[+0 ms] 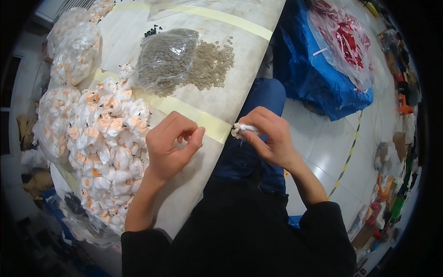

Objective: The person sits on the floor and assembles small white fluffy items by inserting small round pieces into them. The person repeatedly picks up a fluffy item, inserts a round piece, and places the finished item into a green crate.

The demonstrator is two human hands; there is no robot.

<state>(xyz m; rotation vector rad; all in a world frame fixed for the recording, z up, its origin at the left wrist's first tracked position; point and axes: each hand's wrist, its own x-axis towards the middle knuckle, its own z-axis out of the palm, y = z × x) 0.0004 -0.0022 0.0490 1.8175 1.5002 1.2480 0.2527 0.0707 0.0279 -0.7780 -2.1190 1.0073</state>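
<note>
My right hand (272, 136) is closed on a small white cloth piece (248, 127), pinched between thumb and fingers beyond the table's edge, above my lap. Its left end looks dark and frayed. A short way to the left, my left hand (171, 145) hovers over the table (184, 177), thumb against curled forefinger; anything in that pinch is too small to make out. Beside the left hand lies a big heap of white and peach cloth pieces (108, 138), some with dark tips. Farther back, many small translucent rings (214, 64) spill from a clear plastic bag (168, 55).
Pale yellow tape strips (212, 127) cross the table. Plastic bags of similar cloth pieces (76, 53) stand at the far left. Right of the table is a blue sack (300, 60) with red material in clear plastic. Yellow-black tape (353, 147) marks the tiled floor, with clutter along the right.
</note>
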